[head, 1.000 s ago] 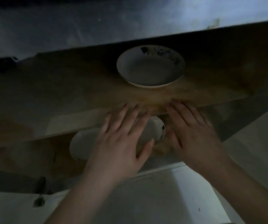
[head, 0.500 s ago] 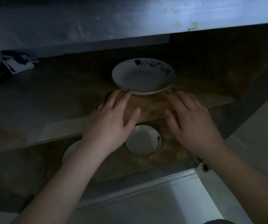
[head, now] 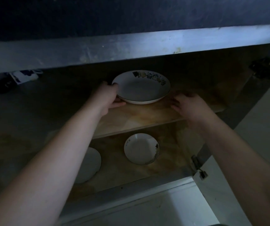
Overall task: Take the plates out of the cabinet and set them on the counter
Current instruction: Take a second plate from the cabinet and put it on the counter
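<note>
A: Where does the large plate sit?

B: On the upper shelf of the cabinet, white, with a dark printed pattern along its far rim. It rests flat on the wood, toward the middle of the shelf.

A: And the hands against that plate?

B: The left hand is at the plate's left edge, fingers curled over the rim and thumb tucked under the near side, so it grips the plate. The right hand is to the right of the plate, near it but apart, fingers spread and loosely bent, holding nothing.

A: What else does the cabinet hold?

B: Below the large plate, on the lower shelf, lies a small plate with a dark mark on its right rim. Left of that one and nearer the viewer is a second white plate, partly hidden behind the left forearm.

A: Anything farther out?

B: Far left of the large plate, at the back of the upper shelf, is a dim white-and-blue package; its kind cannot be told. To the right hangs the open door with a hinge at its lower corner.
</note>
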Demonstrator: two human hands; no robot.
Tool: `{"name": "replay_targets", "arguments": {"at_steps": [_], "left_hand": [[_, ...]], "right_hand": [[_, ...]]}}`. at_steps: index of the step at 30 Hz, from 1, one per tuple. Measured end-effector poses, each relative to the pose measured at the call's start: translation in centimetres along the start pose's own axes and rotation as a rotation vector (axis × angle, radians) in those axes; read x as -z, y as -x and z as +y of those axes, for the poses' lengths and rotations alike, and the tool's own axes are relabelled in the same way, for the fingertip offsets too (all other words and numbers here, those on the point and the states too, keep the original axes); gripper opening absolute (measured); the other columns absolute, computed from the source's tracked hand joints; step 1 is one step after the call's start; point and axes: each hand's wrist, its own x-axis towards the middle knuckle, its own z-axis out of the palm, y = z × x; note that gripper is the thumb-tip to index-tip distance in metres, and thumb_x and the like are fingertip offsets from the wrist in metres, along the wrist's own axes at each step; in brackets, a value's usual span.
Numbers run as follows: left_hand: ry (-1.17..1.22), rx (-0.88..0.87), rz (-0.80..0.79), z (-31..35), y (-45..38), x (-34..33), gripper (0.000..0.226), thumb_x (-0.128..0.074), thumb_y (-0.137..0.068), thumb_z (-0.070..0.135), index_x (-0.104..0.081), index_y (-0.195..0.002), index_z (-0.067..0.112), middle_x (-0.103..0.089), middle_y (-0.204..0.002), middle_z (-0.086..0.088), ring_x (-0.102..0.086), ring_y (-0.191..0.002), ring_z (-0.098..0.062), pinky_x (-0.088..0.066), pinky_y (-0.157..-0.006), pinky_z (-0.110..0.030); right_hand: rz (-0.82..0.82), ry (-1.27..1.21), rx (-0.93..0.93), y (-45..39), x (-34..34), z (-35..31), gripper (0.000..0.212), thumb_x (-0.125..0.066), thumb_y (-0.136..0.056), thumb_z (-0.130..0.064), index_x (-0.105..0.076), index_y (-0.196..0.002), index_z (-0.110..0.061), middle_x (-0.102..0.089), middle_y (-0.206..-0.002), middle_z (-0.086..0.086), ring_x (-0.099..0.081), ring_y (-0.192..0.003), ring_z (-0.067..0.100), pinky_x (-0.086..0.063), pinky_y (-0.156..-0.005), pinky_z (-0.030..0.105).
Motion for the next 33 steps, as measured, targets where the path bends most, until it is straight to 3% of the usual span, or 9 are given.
{"name": "replay_targets", "arguments": {"at_steps": [3, 7, 9, 11, 15, 20, 25, 31, 33], "left_hand": [[-0.031, 0.054, -0.026, 0.6, -0.1, 0.2, 0.031, -0.047, -0.101, 0.012, -0.045, -0.132, 0.012, -0.056, -0.116, -0.012, -0.064, -0.089, -0.021, -0.057, -0.049, -0.022], [-0.07, 0.053, -0.024, 0.6, 0.2, -0.1, 0.033, -0.049, -0.099, 0.005, -0.047, -0.132, 0.01, -0.057, -0.119, -0.012, -0.063, -0.092, -0.021, -0.058, -0.064, -0.028], [-0.038, 0.053, -0.006, 0.6, 0.7, -0.4, 0.033, -0.049, -0.099, 0.007, -0.046, -0.132, 0.011, -0.059, -0.114, -0.012, -0.064, -0.084, -0.019, -0.058, -0.067, -0.028], [0.001, 0.044, 0.013, 0.4, 1.1, -0.5, 0.035, -0.05, -0.099, 0.008, -0.046, -0.133, 0.011, -0.059, -0.122, -0.014, -0.065, -0.081, -0.019, -0.059, -0.067, -0.028], [0.047, -0.028, 0.022, -0.2, 2.3, -0.1, 0.036, -0.054, -0.097, 0.008, -0.048, -0.133, 0.013, -0.055, -0.132, -0.014, -0.065, -0.099, -0.024, -0.059, -0.062, -0.026], [0.091, -0.058, 0.017, -0.7, 4.6, 1.2, 0.052, -0.06, -0.092, 0.005, -0.043, -0.141, 0.014, -0.049, -0.14, -0.015, -0.063, -0.109, -0.03, -0.062, -0.062, -0.03], [0.13, -0.033, -0.035, -1.3, 7.2, 2.4, 0.055, -0.06, -0.091, 0.002, -0.043, -0.142, 0.013, -0.053, -0.136, -0.015, -0.065, -0.103, -0.027, -0.059, -0.055, -0.027], [0.085, -0.012, -0.142, -2.8, 9.6, 4.3, 0.026, -0.06, -0.091, 0.003, -0.062, -0.115, 0.013, -0.069, -0.112, -0.012, -0.074, -0.086, -0.021, -0.059, -0.059, -0.027], [0.06, -0.017, -0.178, -3.5, 10.1, 4.8, 0.026, -0.058, -0.09, 0.001, -0.063, -0.114, 0.011, -0.071, -0.107, -0.012, -0.074, -0.084, -0.019, -0.059, -0.058, -0.026]], "right_hand": [[-0.041, -0.234, -0.07, 0.0, -0.6, -0.2, 0.037, -0.044, -0.1, -0.009, -0.044, -0.134, 0.003, -0.061, -0.121, 0.017, -0.064, -0.102, 0.021, -0.053, -0.077, 0.022], [-0.091, -0.316, -0.108, 0.3, -1.0, -0.2, 0.021, -0.044, -0.099, -0.001, -0.052, -0.117, 0.003, -0.063, -0.117, 0.022, -0.067, -0.088, 0.017, -0.056, -0.072, 0.022], [-0.113, -0.339, -0.117, 0.7, -1.1, -0.5, 0.024, -0.044, -0.099, -0.001, -0.052, -0.121, 0.002, -0.066, -0.108, 0.017, -0.068, -0.09, 0.018, -0.058, -0.073, 0.022], [-0.122, -0.347, -0.13, 1.0, -1.2, -0.7, 0.03, -0.045, -0.099, -0.004, -0.049, -0.128, 0.002, -0.065, -0.106, 0.016, -0.069, -0.095, 0.02, -0.058, -0.076, 0.023], [-0.141, -0.366, -0.159, 1.9, -0.7, -0.5, 0.037, -0.051, -0.098, -0.009, -0.046, -0.134, 0.001, -0.063, -0.12, 0.019, -0.069, -0.101, 0.023, -0.058, -0.085, 0.03], [-0.108, -0.461, -0.173, 2.9, 0.6, -0.3, 0.046, -0.052, -0.097, -0.011, -0.041, -0.141, -0.007, -0.061, -0.118, 0.015, -0.071, -0.092, 0.025, -0.062, -0.072, 0.033], [-0.221, -0.513, -0.121, 4.9, 2.5, 0.2, 0.025, -0.048, -0.099, -0.013, -0.059, -0.12, -0.007, -0.076, -0.098, 0.009, -0.074, -0.086, 0.022, -0.059, -0.062, 0.031], [-0.311, -0.515, -0.134, 7.3, 4.4, 2.2, 0.021, -0.056, -0.092, -0.019, -0.073, -0.103, -0.013, -0.073, -0.108, 0.014, -0.072, -0.095, 0.028, -0.06, -0.065, 0.031], [-0.339, -0.505, -0.133, 7.9, 4.9, 2.8, 0.022, -0.06, -0.086, -0.025, -0.076, -0.098, -0.016, -0.073, -0.109, 0.013, -0.072, -0.097, 0.029, -0.059, -0.065, 0.032]]}}
